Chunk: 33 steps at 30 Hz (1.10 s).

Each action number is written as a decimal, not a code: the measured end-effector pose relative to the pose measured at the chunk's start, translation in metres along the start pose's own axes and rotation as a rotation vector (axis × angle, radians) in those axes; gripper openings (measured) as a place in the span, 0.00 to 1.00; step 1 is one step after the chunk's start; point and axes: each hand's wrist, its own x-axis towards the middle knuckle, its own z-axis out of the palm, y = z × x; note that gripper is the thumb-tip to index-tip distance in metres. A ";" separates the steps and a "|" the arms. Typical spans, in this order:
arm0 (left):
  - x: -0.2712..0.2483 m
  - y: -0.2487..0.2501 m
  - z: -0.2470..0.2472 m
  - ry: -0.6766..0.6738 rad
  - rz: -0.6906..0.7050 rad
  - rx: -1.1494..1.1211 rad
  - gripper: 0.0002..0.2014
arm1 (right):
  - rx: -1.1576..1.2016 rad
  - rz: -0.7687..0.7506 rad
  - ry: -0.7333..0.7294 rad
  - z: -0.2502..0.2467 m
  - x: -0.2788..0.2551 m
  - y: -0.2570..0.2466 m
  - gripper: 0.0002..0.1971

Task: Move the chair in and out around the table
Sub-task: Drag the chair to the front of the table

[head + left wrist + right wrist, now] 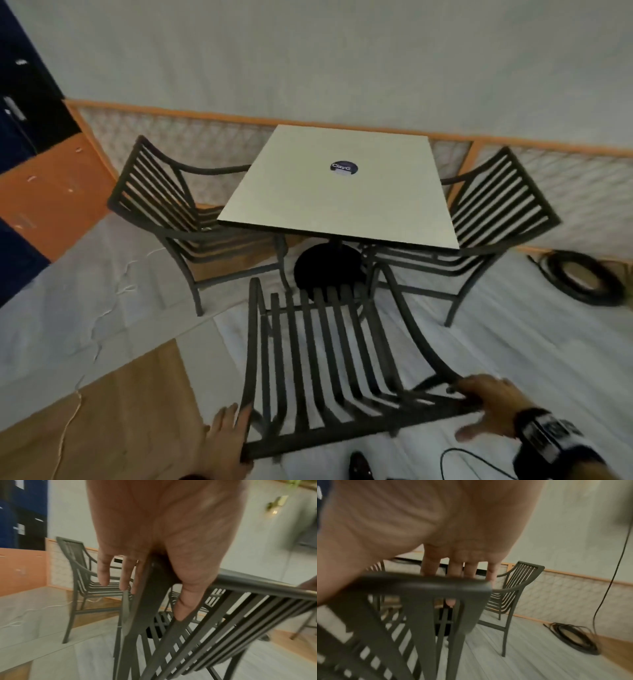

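Observation:
The dark slatted metal chair nearest me stands in front of the white square table, tipped back toward me. My left hand holds the left corner of its backrest. In the left wrist view the corner sits between the thumb, which lies on the inner side, and the fingers, which hang down the outer side. My right hand grips the right end of the top rail. Its fingers hook over the rail, with the thumb spread out toward me.
Two matching chairs flank the table, one on the left and one on the right. A low lattice fence runs behind. A coiled black cable lies at right, brown cardboard at left, my shoe below.

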 end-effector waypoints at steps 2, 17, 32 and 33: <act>0.003 0.003 -0.008 0.003 0.126 0.074 0.34 | -0.092 0.051 0.050 0.022 0.005 -0.007 0.31; 0.014 -0.068 0.008 -0.036 0.323 -0.063 0.37 | -0.038 0.165 0.365 0.100 -0.021 -0.051 0.16; 0.027 -0.102 -0.027 0.017 0.258 0.053 0.31 | 0.121 0.210 0.439 0.127 -0.031 -0.104 0.19; 0.032 -0.101 -0.032 0.029 0.259 0.084 0.31 | 0.125 0.206 0.436 0.122 -0.027 -0.105 0.20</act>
